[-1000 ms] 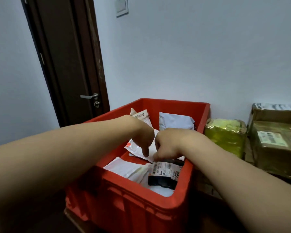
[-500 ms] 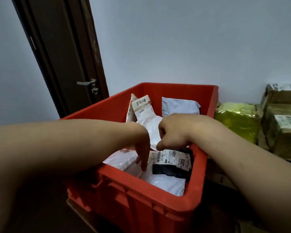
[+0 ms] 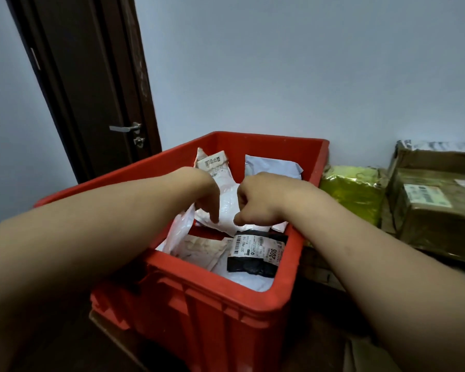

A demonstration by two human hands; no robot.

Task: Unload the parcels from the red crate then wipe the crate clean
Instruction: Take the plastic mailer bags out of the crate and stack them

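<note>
Two hands pinch one crumpled white plastic mailer (image 3: 229, 208) inside the red plastic crate (image 3: 226, 291).
Mid-crate, on top of the other parcels, the mailer is held at its left side by the left hand (image 3: 207, 198) and at its right by the right hand (image 3: 255, 202), fingers curled down onto the film. It looks light, limp and slick, so it should sag and may slide free; gathering a fold, or gripping the stiffer labelled far end, seems safer. A black labelled pouch (image 3: 253, 264) lies nearer, a pale grey mailer (image 3: 269, 167) against the far wall.
</note>
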